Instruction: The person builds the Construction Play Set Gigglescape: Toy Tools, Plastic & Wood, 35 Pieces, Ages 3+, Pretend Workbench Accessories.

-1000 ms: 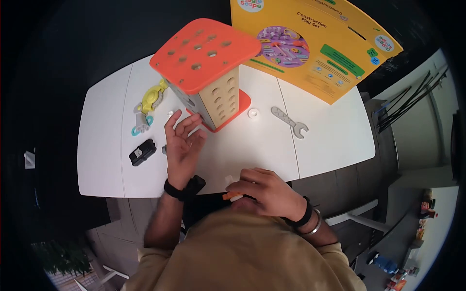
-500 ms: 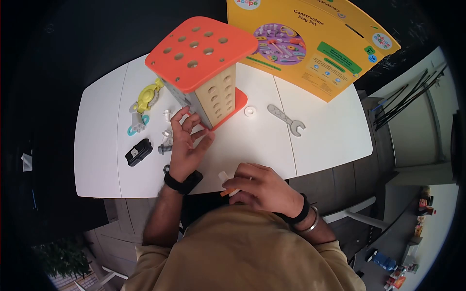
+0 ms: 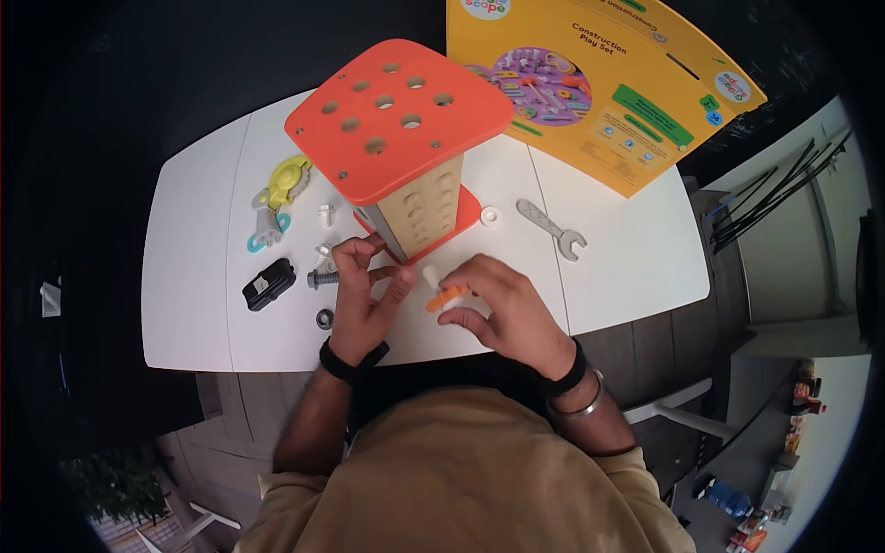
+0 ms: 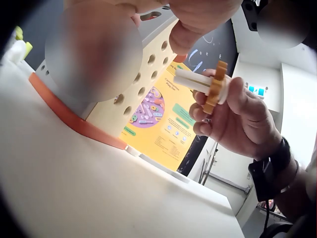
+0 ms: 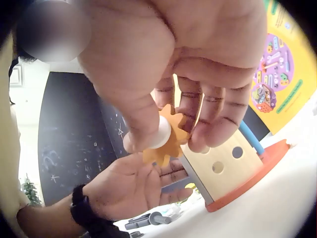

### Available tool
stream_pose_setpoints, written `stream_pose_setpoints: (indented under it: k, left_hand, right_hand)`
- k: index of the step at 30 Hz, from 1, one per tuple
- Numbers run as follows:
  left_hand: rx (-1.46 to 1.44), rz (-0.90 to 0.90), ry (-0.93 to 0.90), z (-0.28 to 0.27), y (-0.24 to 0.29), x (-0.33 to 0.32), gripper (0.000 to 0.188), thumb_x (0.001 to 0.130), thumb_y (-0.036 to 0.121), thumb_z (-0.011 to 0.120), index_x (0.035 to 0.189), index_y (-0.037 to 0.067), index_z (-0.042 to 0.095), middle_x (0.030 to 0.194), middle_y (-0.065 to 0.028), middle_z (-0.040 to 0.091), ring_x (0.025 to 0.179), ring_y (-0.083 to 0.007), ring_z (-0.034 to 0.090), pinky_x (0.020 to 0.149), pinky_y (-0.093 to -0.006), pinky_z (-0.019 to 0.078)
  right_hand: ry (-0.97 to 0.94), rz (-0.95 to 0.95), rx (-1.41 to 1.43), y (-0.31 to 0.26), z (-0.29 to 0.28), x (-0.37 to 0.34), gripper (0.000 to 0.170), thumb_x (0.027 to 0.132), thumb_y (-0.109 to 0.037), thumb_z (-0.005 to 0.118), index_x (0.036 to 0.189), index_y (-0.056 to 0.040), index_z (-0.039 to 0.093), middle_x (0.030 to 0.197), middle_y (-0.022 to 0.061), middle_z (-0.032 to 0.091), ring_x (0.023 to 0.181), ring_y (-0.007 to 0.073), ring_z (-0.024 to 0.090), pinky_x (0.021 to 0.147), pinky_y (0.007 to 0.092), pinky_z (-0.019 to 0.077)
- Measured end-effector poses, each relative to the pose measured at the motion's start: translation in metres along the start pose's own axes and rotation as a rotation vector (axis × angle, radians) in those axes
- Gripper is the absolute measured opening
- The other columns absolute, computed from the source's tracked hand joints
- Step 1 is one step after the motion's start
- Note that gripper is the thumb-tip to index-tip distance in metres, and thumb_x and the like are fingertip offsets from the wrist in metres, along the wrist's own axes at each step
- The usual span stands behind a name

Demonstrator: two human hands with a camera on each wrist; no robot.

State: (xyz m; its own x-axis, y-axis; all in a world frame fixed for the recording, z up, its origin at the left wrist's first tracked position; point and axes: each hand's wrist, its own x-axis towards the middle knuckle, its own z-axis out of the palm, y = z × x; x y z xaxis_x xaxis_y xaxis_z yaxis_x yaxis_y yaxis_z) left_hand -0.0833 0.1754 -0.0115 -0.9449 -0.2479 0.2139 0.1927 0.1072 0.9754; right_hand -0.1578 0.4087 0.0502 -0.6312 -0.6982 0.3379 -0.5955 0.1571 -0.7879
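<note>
My right hand [image 3: 516,309] pinches an orange toy gear [image 3: 448,298] between thumb and fingers. A white peg [image 4: 190,79] passes through the gear, its long end toward a wooden box. That box has a red top [image 3: 380,125], red base and rows of round holes in its pale side. Beside its near lower corner is my left hand [image 3: 361,309], fingers loosely bent, fingertips at the grey side [image 4: 158,26]. In the right wrist view a white round head [image 5: 162,134] shows on the gear's near face, under my thumb.
A grey toy wrench [image 3: 551,230] and a white ring [image 3: 489,209] lie right of the box. To the left are a grey bolt [image 3: 318,278], white bolts [image 3: 326,215], a black case [image 3: 269,285] and a yellow toy [image 3: 286,180]. Behind stands a yellow carton [image 3: 599,101].
My right hand has risen from the table's front edge toward the box, carrying the gear and peg. My left hand stays near the box's corner, its fingers more bent.
</note>
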Motion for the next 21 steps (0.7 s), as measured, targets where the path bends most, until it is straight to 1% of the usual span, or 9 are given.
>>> stream_pose_setpoints:
  k: [2, 5, 7, 8, 11, 12, 14, 17, 21]
  left_hand:
    - [0.004, 0.018, -0.011, 0.0, 0.001, -0.002, 0.058, 0.102, 0.007, 0.08, 0.137, 0.013, 0.033, 0.148, -0.015, 0.05, 0.143, -0.0255, 0.051, 0.11, -0.0436, 0.0525]
    - [-0.012, -0.005, -0.019, -0.001, 0.007, -0.002, 0.056, 0.101, 0.008, 0.082, 0.134, 0.012, 0.038, 0.145, -0.0138, 0.052, 0.139, -0.0242, 0.055, 0.109, -0.043, 0.054]
    - [0.214, 0.031, -0.109, -0.004, 0.01, -0.003, 0.049, 0.097, 0.017, 0.088, 0.124, 0.006, 0.048, 0.136, -0.0154, 0.059, 0.123, -0.024, 0.067, 0.098, -0.0413, 0.0602]
    - [0.225, 0.058, -0.078, -0.002, 0.008, -0.003, 0.048, 0.091, 0.016, 0.093, 0.116, 0.008, 0.053, 0.128, -0.0135, 0.062, 0.119, -0.0264, 0.069, 0.096, -0.0406, 0.0606]
    - [0.348, 0.124, -0.088, -0.001, 0.013, -0.004, 0.05, 0.087, 0.014, 0.095, 0.115, 0.009, 0.055, 0.122, -0.012, 0.062, 0.114, -0.028, 0.069, 0.095, -0.039, 0.0604]
    - [0.349, 0.12, -0.089, -0.002, 0.013, -0.004, 0.05, 0.087, 0.014, 0.095, 0.115, 0.009, 0.055, 0.122, -0.012, 0.062, 0.114, -0.028, 0.069, 0.095, -0.039, 0.0604]
    - [0.338, 0.071, -0.067, -0.004, 0.012, -0.002, 0.048, 0.084, 0.013, 0.097, 0.109, 0.007, 0.057, 0.115, -0.0113, 0.062, 0.108, -0.0284, 0.069, 0.092, -0.0383, 0.0592]
    - [0.366, 0.078, -0.048, -0.007, 0.007, -0.002, 0.045, 0.083, 0.012, 0.097, 0.104, 0.007, 0.058, 0.113, -0.011, 0.061, 0.104, -0.0279, 0.067, 0.09, -0.0385, 0.0575]
    - [0.335, 0.084, -0.028, -0.005, 0.007, -0.004, 0.044, 0.082, 0.011, 0.097, 0.104, 0.007, 0.059, 0.112, -0.0111, 0.062, 0.102, -0.0288, 0.066, 0.089, -0.0395, 0.0562]
  right_hand:
    - [0.025, 0.005, -0.015, 0.008, 0.004, 0.008, 0.038, 0.087, -0.015, 0.09, 0.117, -0.008, 0.069, 0.107, 0.0125, 0.072, 0.099, 0.0386, 0.071, 0.085, 0.0456, 0.0587]
    - [0.055, 0.027, -0.045, 0.016, 0.006, 0.018, 0.039, 0.087, -0.015, 0.09, 0.118, -0.0067, 0.069, 0.109, 0.0135, 0.074, 0.104, 0.0393, 0.071, 0.087, 0.0458, 0.0586]
    - [0.07, 0.07, -0.041, 0.025, 0.01, 0.021, 0.039, 0.087, -0.015, 0.09, 0.119, -0.0069, 0.069, 0.111, 0.0138, 0.074, 0.106, 0.0389, 0.071, 0.089, 0.0459, 0.0585]
    - [0.074, 0.073, -0.033, 0.026, 0.011, 0.022, 0.038, 0.087, -0.015, 0.09, 0.119, -0.0071, 0.069, 0.111, 0.0138, 0.074, 0.105, 0.0388, 0.071, 0.09, 0.0465, 0.0582]
    - [0.073, 0.054, -0.015, 0.03, 0.015, 0.023, 0.039, 0.086, -0.014, 0.091, 0.118, -0.0074, 0.07, 0.11, 0.0134, 0.074, 0.105, 0.0385, 0.071, 0.091, 0.0465, 0.0577]
    - [0.071, 0.058, -0.013, 0.031, 0.016, 0.022, 0.039, 0.086, -0.014, 0.091, 0.118, -0.0074, 0.07, 0.11, 0.0134, 0.074, 0.105, 0.0385, 0.071, 0.091, 0.0465, 0.0577]
    - [0.052, 0.049, -0.023, 0.033, 0.014, 0.022, 0.041, 0.084, -0.014, 0.092, 0.117, -0.0074, 0.07, 0.11, 0.0124, 0.074, 0.104, 0.0377, 0.07, 0.091, 0.0458, 0.0576]
    - [0.042, 0.042, -0.025, 0.031, 0.015, 0.023, 0.041, 0.083, -0.015, 0.093, 0.116, -0.0073, 0.07, 0.11, 0.0117, 0.074, 0.104, 0.037, 0.07, 0.09, 0.0454, 0.0575]
    - [0.078, 0.01, -0.041, 0.034, 0.022, 0.025, 0.04, 0.082, -0.016, 0.093, 0.114, -0.0071, 0.07, 0.107, 0.0111, 0.075, 0.103, 0.0367, 0.07, 0.09, 0.0456, 0.0573]
